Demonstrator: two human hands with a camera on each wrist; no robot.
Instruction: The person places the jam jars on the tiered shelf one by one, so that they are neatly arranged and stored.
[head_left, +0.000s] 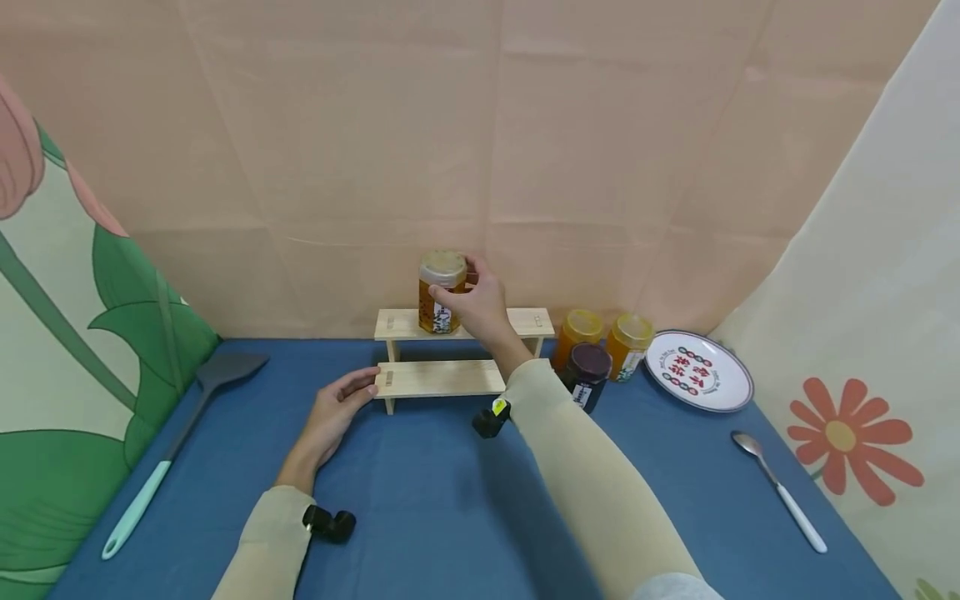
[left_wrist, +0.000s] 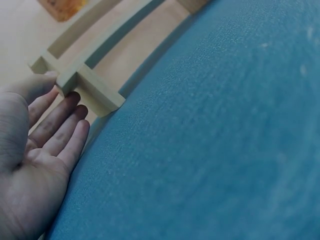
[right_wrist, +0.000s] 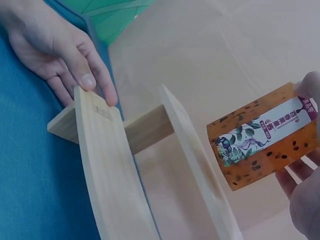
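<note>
My right hand point(head_left: 482, 308) grips a jar point(head_left: 433, 310) of amber jam with dark seeds, a pale lid and a printed label. The jar is upright over the left half of the upper tier point(head_left: 530, 322) of a two-tier wooden rack; in the right wrist view, a gap shows between the jar point(right_wrist: 235, 150) and the board. My left hand point(head_left: 333, 417) pinches the left end of the rack's lower tier point(head_left: 442, 379). In the left wrist view, its thumb and index finger meet the wooden end point(left_wrist: 70, 80), while the other fingers extend below.
Right of the rack stand two yellow-lidded amber jars point(head_left: 577, 333) point(head_left: 626, 350) and a dark jar point(head_left: 588, 375). Beyond them are a white plate point(head_left: 723, 379) with red print and a spoon point(head_left: 780, 492). A spatula point(head_left: 180, 433) lies at the left. A beige cloth point(head_left: 337, 167) hangs behind.
</note>
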